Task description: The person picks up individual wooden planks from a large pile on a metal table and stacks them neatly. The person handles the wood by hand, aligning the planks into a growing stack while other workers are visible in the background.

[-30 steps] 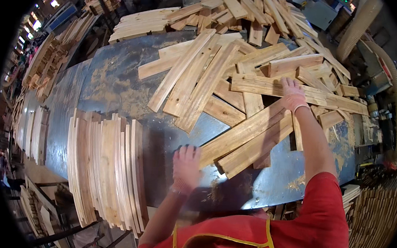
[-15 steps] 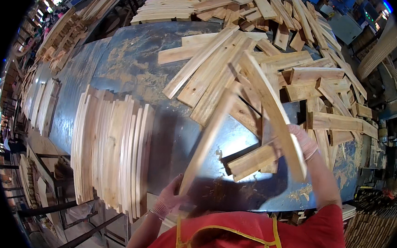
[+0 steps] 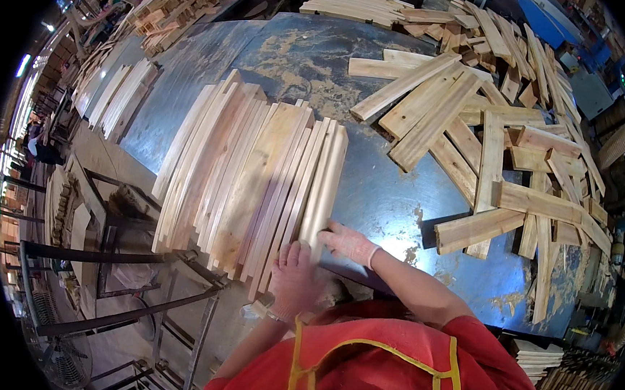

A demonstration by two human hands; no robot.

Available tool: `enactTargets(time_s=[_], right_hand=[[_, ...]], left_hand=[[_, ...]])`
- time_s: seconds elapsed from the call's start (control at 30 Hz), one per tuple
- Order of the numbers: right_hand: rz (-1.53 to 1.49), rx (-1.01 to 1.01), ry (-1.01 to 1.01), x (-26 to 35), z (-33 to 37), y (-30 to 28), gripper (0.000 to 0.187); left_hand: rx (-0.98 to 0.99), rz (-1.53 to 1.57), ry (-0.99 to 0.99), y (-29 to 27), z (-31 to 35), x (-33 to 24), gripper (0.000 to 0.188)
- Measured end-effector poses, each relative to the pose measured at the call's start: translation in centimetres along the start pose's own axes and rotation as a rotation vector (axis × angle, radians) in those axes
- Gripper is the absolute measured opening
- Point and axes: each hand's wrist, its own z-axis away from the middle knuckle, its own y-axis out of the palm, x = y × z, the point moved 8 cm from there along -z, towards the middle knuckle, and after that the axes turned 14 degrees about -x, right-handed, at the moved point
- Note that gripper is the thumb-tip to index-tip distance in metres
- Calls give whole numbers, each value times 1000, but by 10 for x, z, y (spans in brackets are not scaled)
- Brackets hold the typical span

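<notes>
Head view, inspected remotely, left to right. At far left I record a black metal rail (image 3: 91,255) below the worktop (image 3: 371,184), and a small group of boards (image 3: 123,98) on the worktop beyond it. Next comes the long row of wooden boards (image 3: 262,184), packed side by side, mostly on edge, their near ends appearing to overhang the worktop.

The left hand (image 3: 296,277) is at the near ends of the row's right-hand boards; owing to blur, I cannot tell whether its grip closes on wood. The end boards (image 3: 324,185) stand against the row's right side. The right hand (image 3: 352,246) touches the outermost one; its grip looks narrow, but I cannot tell whether it clasps.

Change noted: half a second ago each hand held a board, well apart; now both hands meet at the row's right end. I judge those two boards have joined the row, the work having passed from lifting to aligning. Further right, loose boards (image 3: 489,160) lie crisscrossed on the worktop.
</notes>
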Motion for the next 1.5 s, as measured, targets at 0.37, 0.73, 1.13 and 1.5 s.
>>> enactTargets(time_s=[0.37,0.73,1.13,1.5], right_hand=[[1099,-753,-381,70,139,-339,82],[1525,-326,-342,59,149,-365,86],[821,-591,-448,63,210,-357,52],[1675,-496,-500,-40,175,-321,117]], left_hand=[[-71,-265,88,30,-20,17,73],[-89,294,503,30,-103,-249,84],[319,70,396,103,-89,-185,50],[-160,-239,47,27,-5,-11,57]])
